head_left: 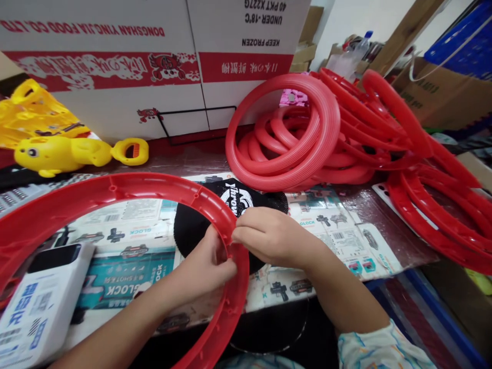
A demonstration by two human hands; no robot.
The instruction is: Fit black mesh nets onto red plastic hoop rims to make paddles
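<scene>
A large red plastic ring (154,185), hollow with ribs and small posts on its inner side, is tilted in front of me. My left hand (205,264) reaches through its opening and grips the right part of the rim, thumb on the inner face. My right hand (274,237) is closed in a pinch at the rim's outer edge, just across from the left thumb. Its fingertips press against the ring; anything small between them is hidden. Behind the hands lies a black round piece (196,218) with white lettering, partly covered by the ring and my hands.
Red ribbed rings (282,171) are piled at the back, with more red ring parts (434,205) at right. A yellow toy (63,154) lies at left, a white box (46,302) below it. A large white carton (115,66) stands behind; flattened printed cardboard (369,256) covers the table.
</scene>
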